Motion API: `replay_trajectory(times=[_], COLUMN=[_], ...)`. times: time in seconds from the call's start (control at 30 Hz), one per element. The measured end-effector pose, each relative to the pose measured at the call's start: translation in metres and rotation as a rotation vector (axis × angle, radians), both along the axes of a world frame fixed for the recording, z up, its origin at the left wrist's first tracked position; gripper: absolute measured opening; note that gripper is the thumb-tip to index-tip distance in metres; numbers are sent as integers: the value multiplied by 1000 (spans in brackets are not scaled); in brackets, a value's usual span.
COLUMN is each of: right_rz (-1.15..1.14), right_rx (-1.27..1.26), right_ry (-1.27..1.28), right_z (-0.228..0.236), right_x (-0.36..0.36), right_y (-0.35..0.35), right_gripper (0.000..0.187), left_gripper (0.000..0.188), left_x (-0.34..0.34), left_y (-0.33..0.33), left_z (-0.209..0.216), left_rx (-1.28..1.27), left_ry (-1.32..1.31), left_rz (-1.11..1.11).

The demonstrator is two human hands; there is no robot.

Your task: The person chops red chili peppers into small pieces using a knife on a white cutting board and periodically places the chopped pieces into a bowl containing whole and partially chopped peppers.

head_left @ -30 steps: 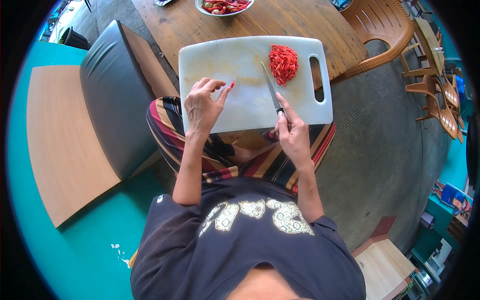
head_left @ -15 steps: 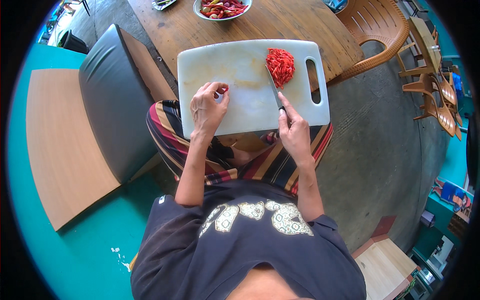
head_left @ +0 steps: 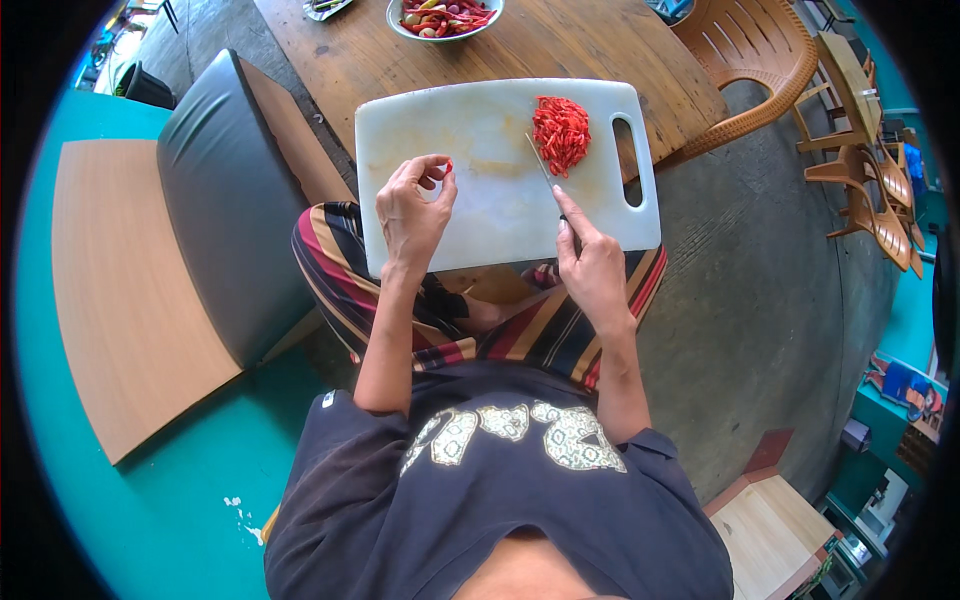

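A white cutting board [head_left: 490, 220] spans from my lap to the edge of the wooden table. My left hand [head_left: 412, 212] is over the board's left part, thumb and fingers pinching a small piece of red chili [head_left: 449, 166]. In my right hand [head_left: 592, 262] is a knife [head_left: 540, 160], its handle mostly hidden in my grip and my forefinger stretched along it. The blade points up and left, beside a heap of finely sliced red chili [head_left: 562, 135] near the board's handle slot.
On the wooden table [head_left: 560, 50] stands a white bowl [head_left: 447, 38] with red chilies and small round pieces, perhaps shallots. A brown plastic chair [head_left: 750, 45] is at the table's right. To my left is a dark padded bench [head_left: 225, 200] beside a light wood panel [head_left: 130, 280].
My left hand has risen slightly with the chili piece. The knife blade has turned a little to the left, away from the sliced heap.
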State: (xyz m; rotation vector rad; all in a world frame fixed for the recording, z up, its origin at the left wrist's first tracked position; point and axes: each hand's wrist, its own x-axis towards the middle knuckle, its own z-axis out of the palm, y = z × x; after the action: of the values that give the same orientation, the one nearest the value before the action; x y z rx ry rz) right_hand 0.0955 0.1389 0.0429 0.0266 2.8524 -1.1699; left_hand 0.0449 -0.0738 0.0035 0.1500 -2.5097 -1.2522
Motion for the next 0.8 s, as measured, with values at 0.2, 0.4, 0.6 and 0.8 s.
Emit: replay_trajectory(times=[0.2, 0.4, 0.6, 0.8], right_rz=[33, -77, -86, -76], right_rx=[-198, -219, -205, -203], right_ry=[-38, -90, -94, -39], right_z=[-1, -10, -14, -17], right_x=[6, 0, 2, 5], right_y=[1, 3, 4, 3], right_gripper=[41, 40, 41, 43], left_gripper=[15, 14, 12, 9], left_x=[-9, -31, -44, -39], left_y=[12, 43, 66, 71], left_z=[0, -13, -29, -29], left_rx=[56, 49, 42, 53], left_ry=[42, 78, 46, 76], left_rz=[-12, -97, -156, -161])
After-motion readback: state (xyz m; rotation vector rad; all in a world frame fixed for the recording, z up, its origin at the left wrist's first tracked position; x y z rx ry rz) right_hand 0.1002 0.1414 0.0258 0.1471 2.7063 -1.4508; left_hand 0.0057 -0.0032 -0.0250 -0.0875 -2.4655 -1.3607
